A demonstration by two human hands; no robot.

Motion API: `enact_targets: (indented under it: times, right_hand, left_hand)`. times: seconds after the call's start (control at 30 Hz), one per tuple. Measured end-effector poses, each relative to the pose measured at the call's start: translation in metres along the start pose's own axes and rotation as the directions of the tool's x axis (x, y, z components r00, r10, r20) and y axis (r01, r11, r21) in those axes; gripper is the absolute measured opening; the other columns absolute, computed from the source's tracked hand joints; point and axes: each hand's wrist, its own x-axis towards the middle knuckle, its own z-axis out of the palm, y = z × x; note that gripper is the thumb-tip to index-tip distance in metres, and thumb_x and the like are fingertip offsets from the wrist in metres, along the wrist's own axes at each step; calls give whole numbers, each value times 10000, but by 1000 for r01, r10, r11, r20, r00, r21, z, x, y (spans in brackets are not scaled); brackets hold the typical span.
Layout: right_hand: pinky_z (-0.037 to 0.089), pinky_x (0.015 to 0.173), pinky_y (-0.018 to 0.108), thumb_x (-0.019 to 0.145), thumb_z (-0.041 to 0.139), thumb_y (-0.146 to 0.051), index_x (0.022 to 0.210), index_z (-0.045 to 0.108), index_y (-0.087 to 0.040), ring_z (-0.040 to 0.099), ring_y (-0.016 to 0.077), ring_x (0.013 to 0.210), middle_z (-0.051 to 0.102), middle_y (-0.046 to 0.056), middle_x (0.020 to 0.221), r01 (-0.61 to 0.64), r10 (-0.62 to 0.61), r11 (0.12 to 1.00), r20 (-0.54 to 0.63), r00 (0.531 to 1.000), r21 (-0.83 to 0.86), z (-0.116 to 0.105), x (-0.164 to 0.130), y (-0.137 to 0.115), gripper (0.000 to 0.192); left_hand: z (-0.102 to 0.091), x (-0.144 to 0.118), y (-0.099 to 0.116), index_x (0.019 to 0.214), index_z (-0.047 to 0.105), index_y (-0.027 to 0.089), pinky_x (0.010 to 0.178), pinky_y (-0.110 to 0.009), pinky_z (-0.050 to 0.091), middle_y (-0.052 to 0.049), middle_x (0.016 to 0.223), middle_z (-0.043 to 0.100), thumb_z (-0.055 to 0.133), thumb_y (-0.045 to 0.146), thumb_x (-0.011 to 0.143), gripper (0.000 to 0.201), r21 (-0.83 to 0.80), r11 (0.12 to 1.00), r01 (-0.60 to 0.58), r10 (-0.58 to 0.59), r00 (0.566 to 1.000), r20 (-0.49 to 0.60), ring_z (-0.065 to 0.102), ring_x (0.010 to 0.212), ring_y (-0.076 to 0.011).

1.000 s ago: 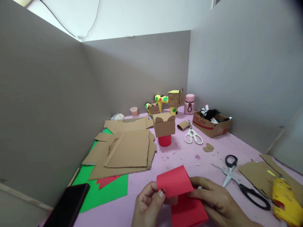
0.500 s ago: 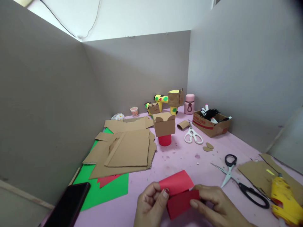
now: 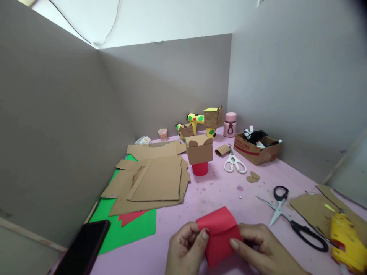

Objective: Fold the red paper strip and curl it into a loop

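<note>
Here, both hands pinch a folded red paper (image 3: pixel 219 236) low on the pink table (image 3: pixel 218 191), at about six o'clock in the view. The left hand (image 3: pixel 186 248) grips its left edge with the thumb on top; the right hand (image 3: pixel 263 252) closes on its right edge, thumb pressed to the front flap. Black scissors (image 3: pixel 298 225) lie at three o'clock of the paper, cardboard sheets (image 3: pixel 151 179) at eleven o'clock, and a dark phone (image 3: pixel 83 248) at nine o'clock.
</note>
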Motion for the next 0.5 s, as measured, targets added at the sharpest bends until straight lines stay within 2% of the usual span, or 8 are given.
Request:
enact_targets:
  times: [0.1,0.17,0.33,0.43,0.5]
  right_hand:
    - [335,542,242,832,491,-550,650,599,-133,386,124,579,434,-21,596,-57,52,995,54,997,82,1,1,2,468]
    - [313,522,231,813,522,-560,637,571,-144,367,110,560,417,-37,584,-91,86,987,44,995,129,2,2,2,454]
    - [322,471,208,833,513,-554,627,554,-161,414,92,484,461,-47,519,-172,175,949,12,984,263,2,0,-1,445]
    - [381,529,219,798,580,-528,704,620,-153,491,115,564,558,-12,612,-127,117,951,50,992,283,0,0,-1,389]
    - [407,579,240,774,621,-495,792,656,-157,531,142,639,610,20,715,-48,34,977,71,997,209,-2,1,-1,340]
  left_hand:
    - [-1,2,-2,650,673,136,548,-189,431,-26,559,683,792,413,609,304,-13,999,35,-35,999,18,581,522,-110]
    - [-2,3,-3,629,648,136,520,-193,420,-22,530,672,795,408,605,310,-30,997,68,-67,998,20,578,496,-114]
    - [-3,5,-5,644,637,139,511,-193,419,-24,562,689,801,376,606,290,-78,992,98,-96,995,29,574,479,-106]
    - [-4,5,-6,630,624,148,497,-197,423,-24,570,693,807,368,601,288,-117,987,109,-107,994,18,571,473,-105]
    - [-5,6,-7,641,630,148,511,-204,435,-23,570,692,813,356,597,281,-163,979,119,-118,993,14,581,478,-108]
